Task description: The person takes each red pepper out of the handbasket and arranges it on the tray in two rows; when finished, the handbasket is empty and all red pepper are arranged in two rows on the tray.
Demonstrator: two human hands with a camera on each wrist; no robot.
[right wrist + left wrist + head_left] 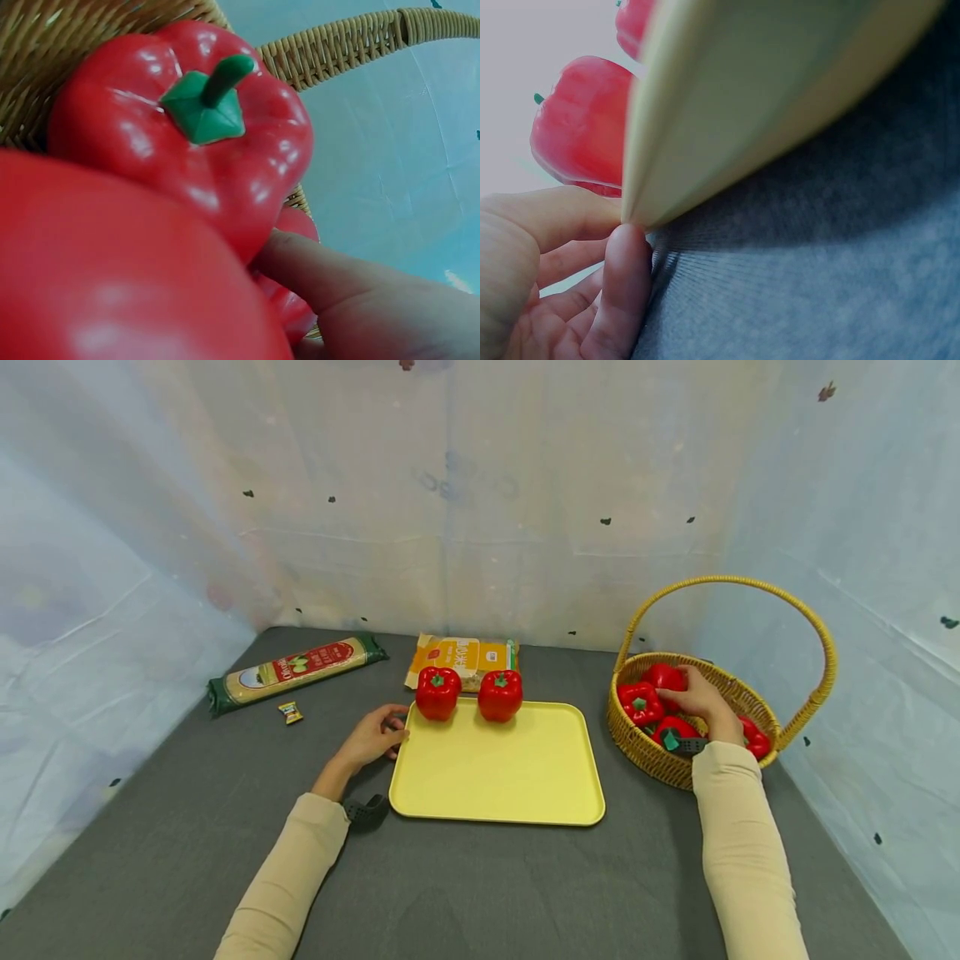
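My left hand is at the left edge of the yellow tray, thumb and finger pinching its rim. Two red bell peppers, a left one and a right one, stand side by side at the tray's far edge, green stems up. Inside the wicker basket, my right hand grips a red bell pepper near the back; its far fingers are hidden. Other red peppers lie around it, one with its green stem facing the right wrist camera.
A yellow food packet lies behind the tray. To the left are a long green-ended pasta packet and a small wrapped snack. The basket's tall handle arches over its opening. Pale sheeting hangs behind the dark table.
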